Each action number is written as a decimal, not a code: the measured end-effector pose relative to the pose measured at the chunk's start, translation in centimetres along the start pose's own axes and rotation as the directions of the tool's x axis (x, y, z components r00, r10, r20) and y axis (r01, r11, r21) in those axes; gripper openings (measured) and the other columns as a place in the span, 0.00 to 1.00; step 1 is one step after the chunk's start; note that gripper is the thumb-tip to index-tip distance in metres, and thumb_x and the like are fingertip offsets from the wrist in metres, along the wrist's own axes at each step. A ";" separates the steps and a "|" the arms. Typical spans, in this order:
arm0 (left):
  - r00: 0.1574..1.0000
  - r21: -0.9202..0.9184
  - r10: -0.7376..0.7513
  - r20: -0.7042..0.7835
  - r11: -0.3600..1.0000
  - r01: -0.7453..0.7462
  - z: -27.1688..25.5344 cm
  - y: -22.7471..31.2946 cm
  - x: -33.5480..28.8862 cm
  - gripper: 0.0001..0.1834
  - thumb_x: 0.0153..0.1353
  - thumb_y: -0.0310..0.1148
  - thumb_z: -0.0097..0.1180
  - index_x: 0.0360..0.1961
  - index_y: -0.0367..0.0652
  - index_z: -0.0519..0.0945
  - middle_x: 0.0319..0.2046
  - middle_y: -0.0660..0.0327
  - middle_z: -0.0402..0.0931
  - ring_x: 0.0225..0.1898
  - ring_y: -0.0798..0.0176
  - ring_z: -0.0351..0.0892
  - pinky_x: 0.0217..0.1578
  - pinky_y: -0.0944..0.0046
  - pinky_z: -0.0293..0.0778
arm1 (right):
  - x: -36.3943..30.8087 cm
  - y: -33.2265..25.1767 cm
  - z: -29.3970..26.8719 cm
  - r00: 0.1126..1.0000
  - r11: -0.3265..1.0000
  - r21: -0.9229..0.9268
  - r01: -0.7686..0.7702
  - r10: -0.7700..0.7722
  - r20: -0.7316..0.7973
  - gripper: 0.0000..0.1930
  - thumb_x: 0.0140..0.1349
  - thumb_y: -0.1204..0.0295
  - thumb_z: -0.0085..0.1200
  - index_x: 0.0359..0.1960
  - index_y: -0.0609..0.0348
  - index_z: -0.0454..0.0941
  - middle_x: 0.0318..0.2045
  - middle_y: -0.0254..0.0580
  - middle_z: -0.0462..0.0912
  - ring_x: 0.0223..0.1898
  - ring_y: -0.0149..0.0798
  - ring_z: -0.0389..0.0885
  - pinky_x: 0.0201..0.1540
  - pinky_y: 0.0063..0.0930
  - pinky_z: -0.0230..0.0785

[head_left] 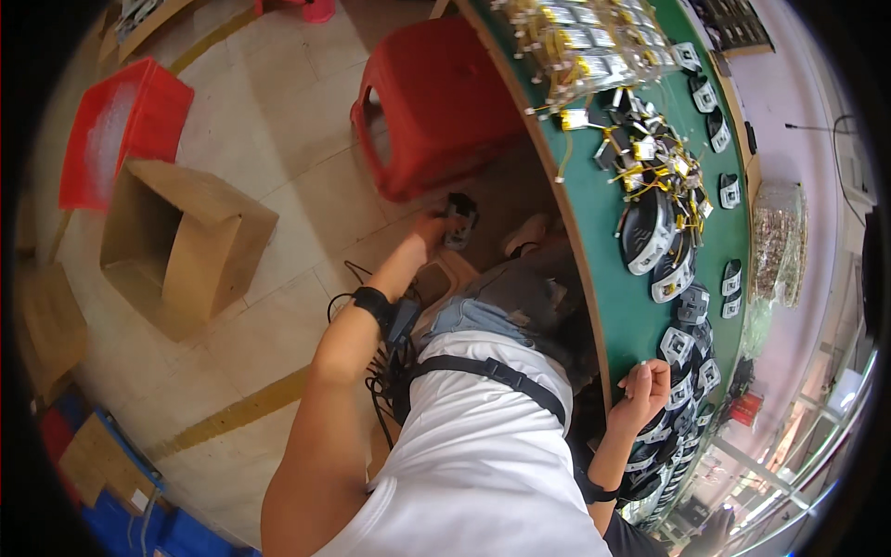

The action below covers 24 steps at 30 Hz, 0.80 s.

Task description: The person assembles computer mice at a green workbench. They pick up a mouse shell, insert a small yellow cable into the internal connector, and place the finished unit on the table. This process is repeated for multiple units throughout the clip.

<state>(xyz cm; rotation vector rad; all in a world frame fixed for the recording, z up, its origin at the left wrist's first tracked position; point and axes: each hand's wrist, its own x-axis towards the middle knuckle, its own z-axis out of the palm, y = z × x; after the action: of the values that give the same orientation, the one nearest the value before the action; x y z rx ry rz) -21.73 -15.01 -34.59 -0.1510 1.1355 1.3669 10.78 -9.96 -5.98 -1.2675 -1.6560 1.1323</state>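
Observation:
My left hand reaches out past the bench edge, low over the floor near the red stool. Its fingers are closed on a small black-and-grey plastic housing. My right hand is at the bench's near edge, with its fingers curled into a pinch. A tiny white bit shows at the fingertips, too small to name. Beside that hand, several grey-and-black housings lie crowded on the green bench top. Farther along are two larger black oval shells and a heap of small silver battery packs with yellow wires.
The red plastic stool stands against the bench. An open cardboard box and a red bin lined with clear plastic are on the tiled floor to the left. Bagged battery packs cover the bench's far end. Black cables hang at my side.

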 end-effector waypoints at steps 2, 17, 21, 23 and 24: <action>1.000 -0.015 -0.018 0.009 1.000 0.018 -0.8 -3.9 1.4 0.24 0.49 0.33 0.69 0.48 0.37 0.80 0.39 0.53 0.82 0.36 0.56 0.84 0.33 0.55 0.80 | 0.5 -0.8 0.8 1.000 1.000 0.025 0.003 -0.003 0.017 0.07 0.67 0.70 0.51 0.32 0.59 0.70 0.17 0.24 0.62 0.19 0.20 0.58 0.24 0.17 0.56; 0.056 0.374 0.558 -0.828 0.624 -0.687 -35.9 11.3 -19.0 0.24 0.51 0.38 0.72 0.44 0.33 0.79 0.40 0.55 0.82 0.40 0.66 0.80 0.43 0.65 0.73 | 0.0 -0.2 0.1 0.997 0.997 0.011 0.073 -0.073 -0.027 0.08 0.70 0.69 0.50 0.32 0.57 0.72 0.17 0.25 0.59 0.20 0.20 0.57 0.25 0.17 0.55; 0.189 0.298 0.595 -0.781 0.621 -0.724 -39.8 14.2 -20.4 0.27 0.50 0.43 0.71 0.43 0.32 0.80 0.39 0.54 0.82 0.39 0.64 0.80 0.43 0.64 0.73 | -0.1 0.7 -0.7 0.994 0.996 0.006 0.085 -0.085 -0.063 0.09 0.71 0.68 0.50 0.32 0.55 0.71 0.18 0.24 0.58 0.20 0.20 0.56 0.25 0.18 0.54; 0.322 0.386 0.653 -0.685 0.700 -0.601 -38.1 14.8 -18.1 0.30 0.48 0.46 0.71 0.43 0.29 0.80 0.39 0.53 0.82 0.38 0.61 0.81 0.43 0.62 0.74 | 0.0 0.2 -0.2 0.995 0.996 -0.062 0.070 -0.074 -0.073 0.09 0.70 0.67 0.50 0.31 0.55 0.71 0.18 0.24 0.58 0.20 0.20 0.56 0.25 0.18 0.54; 0.475 0.432 0.587 -0.656 0.808 -0.401 -36.4 14.7 -17.3 0.32 0.45 0.47 0.73 0.43 0.29 0.80 0.39 0.53 0.83 0.39 0.60 0.81 0.43 0.60 0.74 | 0.2 -0.3 0.1 0.995 0.994 -0.092 0.064 -0.070 -0.066 0.09 0.70 0.67 0.50 0.31 0.55 0.71 0.18 0.24 0.58 0.21 0.20 0.57 0.25 0.18 0.54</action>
<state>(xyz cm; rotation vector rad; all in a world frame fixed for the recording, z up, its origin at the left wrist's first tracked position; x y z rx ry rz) -50.03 -47.26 -33.21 -0.2725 2.2047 1.7366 10.61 -9.86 -5.76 -1.2824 -1.7016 0.9730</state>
